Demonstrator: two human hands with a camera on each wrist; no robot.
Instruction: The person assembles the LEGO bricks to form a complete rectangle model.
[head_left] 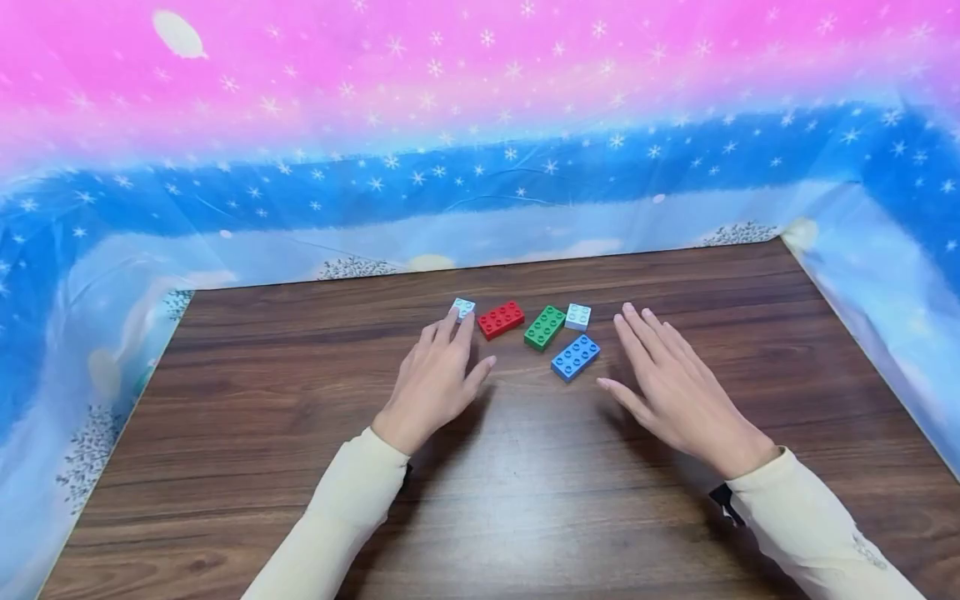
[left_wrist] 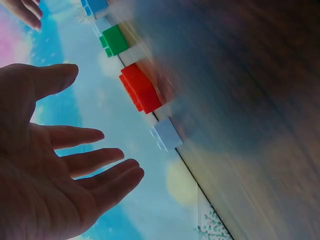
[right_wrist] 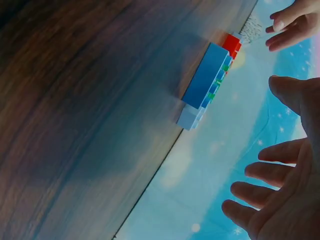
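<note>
Both hands hover above the table with their fingers extended, holding nothing. In the head view my left hand [head_left: 435,375] is nearest a pale blue square brick [head_left: 464,307], partly covered by its fingertips; the left wrist view shows a gap between fingers and brick. Right of that brick lie a red brick [head_left: 501,320], a green brick [head_left: 544,327] and a second pale blue square brick [head_left: 577,317], which sits close against the green one. A blue brick [head_left: 575,357] lies nearer the front. My right hand [head_left: 678,392] is to the right of the blue brick, apart from it.
A dark wooden table [head_left: 262,467] carries all the bricks. Around its back and sides hangs a pink and blue snowflake-print cloth [head_left: 480,183], meeting the table's far edge a short way behind the bricks.
</note>
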